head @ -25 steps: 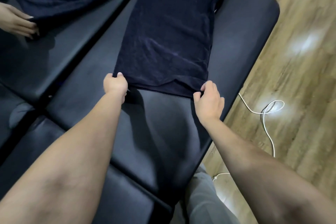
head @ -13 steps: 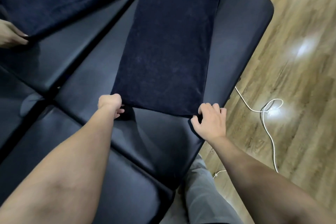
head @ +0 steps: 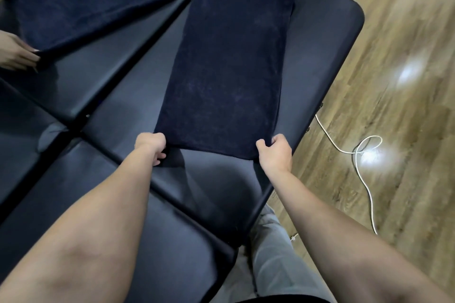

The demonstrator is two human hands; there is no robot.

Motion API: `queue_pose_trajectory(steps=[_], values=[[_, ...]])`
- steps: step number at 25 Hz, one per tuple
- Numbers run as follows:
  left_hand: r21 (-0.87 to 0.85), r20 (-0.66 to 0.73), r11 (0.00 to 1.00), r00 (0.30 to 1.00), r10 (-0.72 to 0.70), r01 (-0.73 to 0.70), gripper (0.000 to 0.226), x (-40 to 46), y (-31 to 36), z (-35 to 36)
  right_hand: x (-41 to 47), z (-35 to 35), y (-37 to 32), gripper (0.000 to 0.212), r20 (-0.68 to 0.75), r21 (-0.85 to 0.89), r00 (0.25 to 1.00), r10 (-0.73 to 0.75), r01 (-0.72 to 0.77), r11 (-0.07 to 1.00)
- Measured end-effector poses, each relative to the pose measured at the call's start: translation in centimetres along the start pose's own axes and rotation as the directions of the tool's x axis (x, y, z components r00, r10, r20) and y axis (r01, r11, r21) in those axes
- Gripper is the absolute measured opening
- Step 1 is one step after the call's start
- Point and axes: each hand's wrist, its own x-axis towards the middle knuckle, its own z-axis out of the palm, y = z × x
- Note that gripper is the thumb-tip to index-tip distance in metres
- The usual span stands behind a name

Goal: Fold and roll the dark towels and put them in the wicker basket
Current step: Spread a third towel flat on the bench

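navy towel (head: 229,66) near edge: left hand (head: 150,145), right hand (head: 275,152) seemingly pinch corners.

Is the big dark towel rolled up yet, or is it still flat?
Flat, not rolled. The dark towel lies as a long smooth strip on the padded table. The left hand and right hand grip its near corners.

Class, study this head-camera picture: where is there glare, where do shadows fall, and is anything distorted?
Head view: glare patches on the wooden floor; soft arm shadows on the padded table below the dark towel; wide-angle lens bows the table edges and enlarges the forearms.
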Motion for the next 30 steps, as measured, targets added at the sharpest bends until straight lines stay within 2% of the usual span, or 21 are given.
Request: queue_pose_trajectory(steps=[2, 5, 7, 9, 12, 19, 22, 26, 30], values=[[0.051, 0.017, 0.999, 1.0, -0.017, 0.016, 0.031, -0.8, -0.7, -0.2, -1.5, 0.0, 0.2, 0.022, 0.031, 0.153, 0.998, 0.046, -0.051, 0.987], [0.118, 0.071, 0.992, 0.996, -0.046, 0.037, 0.029, -2.1, -1.6, -0.9, -2.9, 0.0, 0.5, 0.028, 0.05, 0.238, 0.993, 0.112, -0.12, 0.964], [0.103, 0.101, 0.993, 0.992, -0.069, 0.059, 0.028, -2.4, -2.1, -1.6, -2.8, 0.1, 0.5, 0.035, 0.077, 0.236, 0.99, 0.115, -0.13, 0.963], [0.085, 0.094, 0.995, 0.993, -0.069, 0.061, 0.028, -2.4, -2.8, -2.0, -2.7, 0.3, 0.8, 0.029, 0.112, 0.249, 0.986, 0.122, -0.146, 0.957], [0.079, 0.057, 0.996, 0.997, -0.052, 0.048, 0.026, -2.9, -4.6, -2.1, -4.4, 0.2, 1.8, 0.02, 0.176, 0.275, 0.978, 0.113, -0.159, 0.948], [0.074, -0.051, 0.997, 0.998, 0.04, -0.036, 0.019, -4.9, -10.5, -3.3, -10.0, 0.6, 5.1, 0.026, 0.261, 0.233, 0.963, 0.06, -0.123, 0.965], [0.091, -0.056, 0.993, 0.995, 0.086, -0.081, 0.013, -5.5, -14.1, -4.1, -12.5, 0.8, 7.1, 0.014, 0.293, 0.303, 0.955, 0.056, -0.148, 0.941], [0.07, -0.045, 0.991, 0.992, 0.119, -0.116, 0.024, -5.2, -18.8, -4.9, -15.2, 0.7, 9.7, 0.011, 0.313, 0.341, 0.948, 0.051, -0.163, 0.926], [0.095, -0.018, 0.99, 0.995, 0.103, -0.1, 0.022, -5.8, -22.3, -5.8, -17.9, 1.0, 11.0, 0.023, 0.394, 0.34, 0.913, 0.101, -0.248, 0.907]])
